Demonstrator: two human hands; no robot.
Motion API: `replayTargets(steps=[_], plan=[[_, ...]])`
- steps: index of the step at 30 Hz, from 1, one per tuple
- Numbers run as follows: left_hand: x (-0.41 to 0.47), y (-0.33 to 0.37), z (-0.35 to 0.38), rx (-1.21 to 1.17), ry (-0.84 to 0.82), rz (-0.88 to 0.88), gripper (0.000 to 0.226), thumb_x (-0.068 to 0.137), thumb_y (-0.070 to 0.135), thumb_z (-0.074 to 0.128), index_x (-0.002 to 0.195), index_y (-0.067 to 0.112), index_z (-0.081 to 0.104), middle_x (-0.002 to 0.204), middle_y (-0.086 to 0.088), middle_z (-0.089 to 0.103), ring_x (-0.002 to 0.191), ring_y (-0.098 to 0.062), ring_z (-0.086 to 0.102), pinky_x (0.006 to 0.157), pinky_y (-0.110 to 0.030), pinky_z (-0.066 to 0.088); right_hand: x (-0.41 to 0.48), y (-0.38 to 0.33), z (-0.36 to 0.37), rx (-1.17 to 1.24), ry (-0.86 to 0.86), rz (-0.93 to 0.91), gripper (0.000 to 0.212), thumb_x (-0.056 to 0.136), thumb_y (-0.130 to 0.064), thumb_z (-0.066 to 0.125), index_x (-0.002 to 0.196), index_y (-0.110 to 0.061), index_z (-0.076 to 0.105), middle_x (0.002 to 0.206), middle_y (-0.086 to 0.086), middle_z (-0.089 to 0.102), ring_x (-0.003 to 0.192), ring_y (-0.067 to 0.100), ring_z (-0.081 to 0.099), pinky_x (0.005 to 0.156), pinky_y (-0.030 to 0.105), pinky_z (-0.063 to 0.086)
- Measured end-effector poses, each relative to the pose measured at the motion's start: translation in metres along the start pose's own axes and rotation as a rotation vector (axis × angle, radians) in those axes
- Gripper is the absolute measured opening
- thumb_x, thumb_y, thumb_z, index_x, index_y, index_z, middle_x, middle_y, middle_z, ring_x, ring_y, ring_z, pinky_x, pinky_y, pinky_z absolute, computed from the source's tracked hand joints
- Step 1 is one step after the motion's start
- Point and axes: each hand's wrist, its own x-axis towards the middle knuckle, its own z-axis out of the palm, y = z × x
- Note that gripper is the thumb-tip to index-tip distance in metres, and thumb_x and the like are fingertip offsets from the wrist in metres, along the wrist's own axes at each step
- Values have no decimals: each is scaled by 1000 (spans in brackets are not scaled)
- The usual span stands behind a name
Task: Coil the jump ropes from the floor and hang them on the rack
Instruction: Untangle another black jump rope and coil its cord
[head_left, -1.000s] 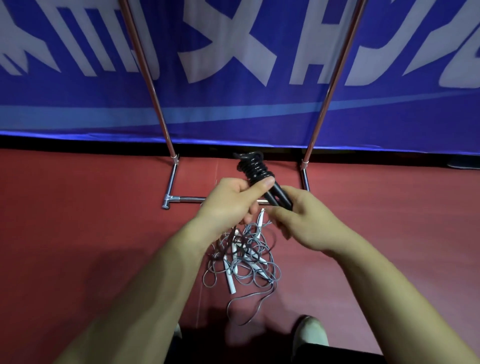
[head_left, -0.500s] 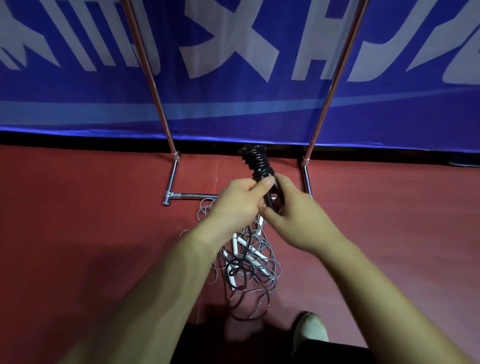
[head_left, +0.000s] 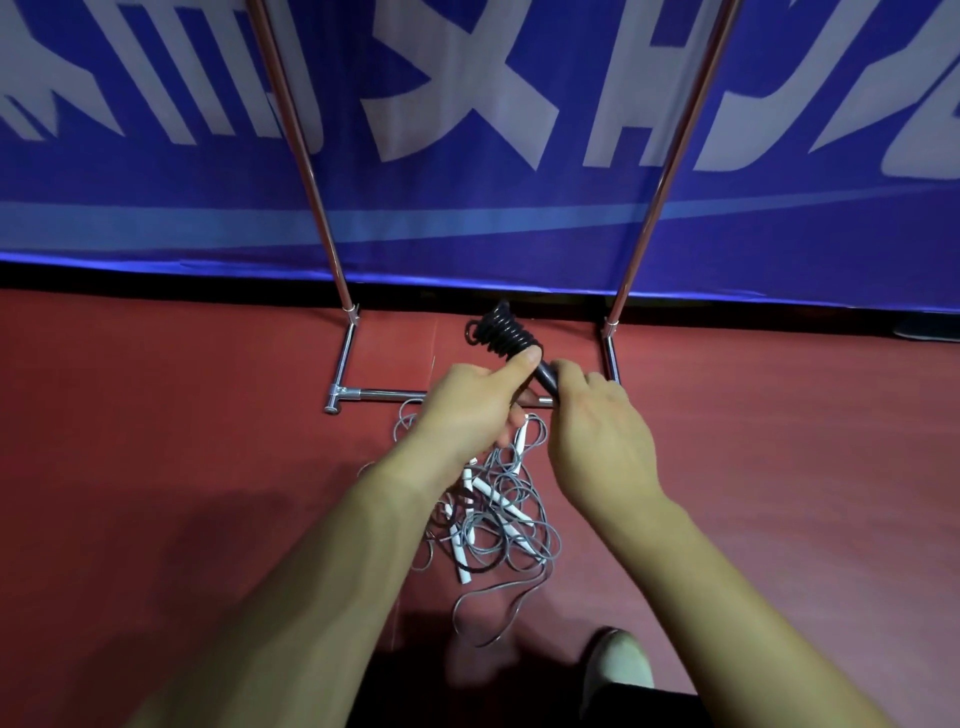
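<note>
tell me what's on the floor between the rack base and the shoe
Head view: a tangle of grey ropes with white handles.

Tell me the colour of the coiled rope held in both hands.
The coiled rope is black; the head view shows it.

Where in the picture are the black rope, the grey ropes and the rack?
black rope (head_left: 501, 332): head view, on its coiled turns.
grey ropes (head_left: 496, 493): head view, on a white handle in the tangle.
rack (head_left: 379, 395): head view, on its low front bar.
</note>
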Motion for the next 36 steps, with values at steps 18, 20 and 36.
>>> replayTargets(steps=[18, 20, 36], plan=[[-2, 0, -10, 138, -99, 186, 55, 88, 63, 63, 60, 15, 61, 48, -4, 54, 41, -12, 42, 45, -21, 35, 12, 23, -34, 848, -515, 28, 10, 95, -4, 60, 88, -11, 62, 66, 3, 57, 60, 15, 55, 63, 41, 54], [1, -1, -13, 181, -41, 164, 60, 82, 72, 63, 59, 17, 66, 55, -5, 62, 46, -13, 49, 54, -23, 41, 13, 28, -28, 582, -389, -23, 12, 97, -15, 57, 87, -17, 61, 62, -4, 51, 53, 9, 46, 58, 37, 45], [10, -14, 0, 73, -77, 159, 55, 86, 69, 44, 76, 20, 67, 66, 2, 66, 69, -23, 62, 82, -44, 56, -3, -5, -5, 288, -158, -43, 67, 93, -36, 54, 153, -23, 26, 117, 7, 59, 102, 31, 59, 76, 39, 47]])
